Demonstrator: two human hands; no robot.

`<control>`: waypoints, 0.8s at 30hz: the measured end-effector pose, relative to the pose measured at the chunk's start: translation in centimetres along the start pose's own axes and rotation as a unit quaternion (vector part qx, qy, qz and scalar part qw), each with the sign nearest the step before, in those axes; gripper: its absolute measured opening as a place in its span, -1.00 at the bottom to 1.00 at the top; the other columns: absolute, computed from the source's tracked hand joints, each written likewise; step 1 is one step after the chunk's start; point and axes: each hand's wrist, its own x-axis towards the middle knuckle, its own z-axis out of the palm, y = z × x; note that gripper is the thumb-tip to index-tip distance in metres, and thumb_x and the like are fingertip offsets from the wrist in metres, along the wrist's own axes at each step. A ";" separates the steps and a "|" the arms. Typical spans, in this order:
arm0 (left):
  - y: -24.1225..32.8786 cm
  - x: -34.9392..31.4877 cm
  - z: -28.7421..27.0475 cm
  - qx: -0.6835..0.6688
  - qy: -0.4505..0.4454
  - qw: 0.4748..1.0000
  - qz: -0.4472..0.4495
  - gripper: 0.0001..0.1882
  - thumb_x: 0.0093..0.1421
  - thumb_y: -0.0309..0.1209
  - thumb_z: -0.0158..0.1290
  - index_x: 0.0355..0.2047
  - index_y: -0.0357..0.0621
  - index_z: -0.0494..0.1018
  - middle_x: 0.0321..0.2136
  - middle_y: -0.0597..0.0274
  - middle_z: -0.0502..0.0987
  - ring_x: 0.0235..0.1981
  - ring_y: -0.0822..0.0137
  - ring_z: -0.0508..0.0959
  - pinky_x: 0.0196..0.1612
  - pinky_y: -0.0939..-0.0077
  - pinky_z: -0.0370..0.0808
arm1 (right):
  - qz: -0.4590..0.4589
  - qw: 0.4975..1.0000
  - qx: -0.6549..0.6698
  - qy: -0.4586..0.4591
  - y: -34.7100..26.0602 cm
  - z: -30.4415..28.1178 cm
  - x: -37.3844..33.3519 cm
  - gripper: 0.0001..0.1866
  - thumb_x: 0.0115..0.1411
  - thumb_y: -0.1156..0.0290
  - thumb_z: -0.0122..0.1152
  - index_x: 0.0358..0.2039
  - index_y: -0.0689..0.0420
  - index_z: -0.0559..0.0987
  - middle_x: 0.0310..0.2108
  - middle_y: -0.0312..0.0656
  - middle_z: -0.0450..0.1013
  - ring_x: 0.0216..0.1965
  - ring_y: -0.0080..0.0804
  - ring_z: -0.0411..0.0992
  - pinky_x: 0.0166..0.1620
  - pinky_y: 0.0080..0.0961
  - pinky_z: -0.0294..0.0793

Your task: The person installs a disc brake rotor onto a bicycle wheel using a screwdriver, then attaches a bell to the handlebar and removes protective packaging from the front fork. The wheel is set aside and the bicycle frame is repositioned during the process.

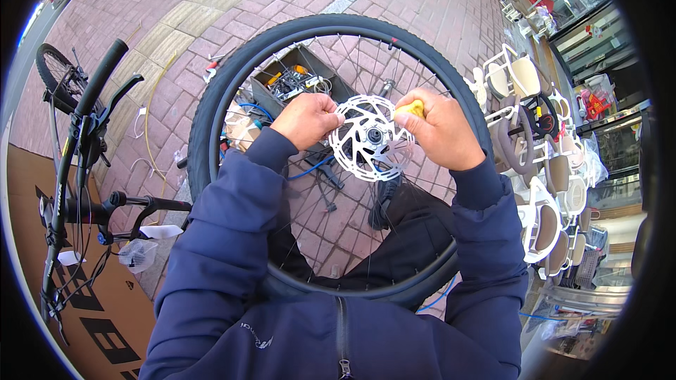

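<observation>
A bicycle wheel (241,48) with a black tyre rests across my lap, its hub facing up. At its centre sits a silver disc brake rotor (368,162) with cut-out slots. My left hand (308,121) is closed in a pinch at the rotor's left edge; its fingertips partly cover the rim there. My right hand (445,129) is closed around a yellow lump-shaped object (411,108), held against the rotor's upper right side. The grip hides most of the yellow object, so its kind does not show.
Beneath the wheel's far spokes, a grey toolbox (320,65) holds jumbled tools. Left stands a bicycle with black handlebars (102,77), beside a large cardboard sheet (105,295). Several child seats (546,204) are stacked along the right. Red paving (282,0) stretches ahead.
</observation>
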 end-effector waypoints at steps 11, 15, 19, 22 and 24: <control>-0.1 0.2 0.5 -0.034 -0.009 0.999 0.004 -0.82 0.25 -0.41 0.16 -0.35 -0.33 0.60 -0.55 0.24 0.62 -0.51 0.46 0.52 -0.36 0.48 0.46 | -0.093 0.989 -0.040 -0.112 2.4 2.4 -1.4 -0.82 0.25 0.34 0.33 -0.21 0.15 0.62 -0.44 -0.02 0.57 -0.42 -0.13 0.55 -0.29 -0.33 0.50; -0.1 0.3 0.5 -0.001 0.010 1.000 0.007 -0.80 0.24 -0.40 0.17 -0.33 -0.36 0.59 -0.57 0.19 0.60 -0.52 0.42 0.54 -0.37 0.44 0.48 | -0.063 0.990 -0.022 -0.125 2.2 2.0 -1.0 -0.82 0.24 0.35 0.33 -0.21 0.14 0.62 -0.44 -0.01 0.56 -0.40 -0.09 0.56 -0.28 -0.31 0.51; -0.1 0.3 0.5 -0.003 0.008 1.000 0.009 -0.78 0.25 -0.38 0.17 -0.34 -0.37 0.58 -0.59 0.16 0.58 -0.55 0.43 0.53 -0.41 0.43 0.48 | -0.065 0.990 -0.020 -0.124 2.4 1.9 -0.9 -0.83 0.25 0.37 0.33 -0.21 0.14 0.61 -0.44 -0.01 0.56 -0.39 -0.09 0.57 -0.27 -0.31 0.51; 0.1 0.3 0.5 0.011 0.007 1.000 0.009 -0.74 0.27 -0.36 0.15 -0.37 -0.38 0.58 -0.62 0.13 0.57 -0.60 0.40 0.55 -0.44 0.41 0.49 | -0.064 0.986 -0.031 -0.153 2.4 1.5 -0.4 -0.82 0.22 0.35 0.33 -0.21 0.12 0.61 -0.41 0.03 0.58 -0.34 0.02 0.57 -0.24 -0.21 0.52; 0.4 0.2 0.6 0.025 0.010 1.000 0.013 -0.71 0.29 -0.33 0.13 -0.40 -0.38 0.58 -0.63 0.11 0.56 -0.63 0.36 0.56 -0.46 0.39 0.50 | -0.080 0.978 -0.024 -0.192 2.2 1.0 0.4 -0.81 0.21 0.34 0.33 -0.20 0.11 0.61 -0.40 0.04 0.58 -0.32 0.08 0.57 -0.22 -0.17 0.53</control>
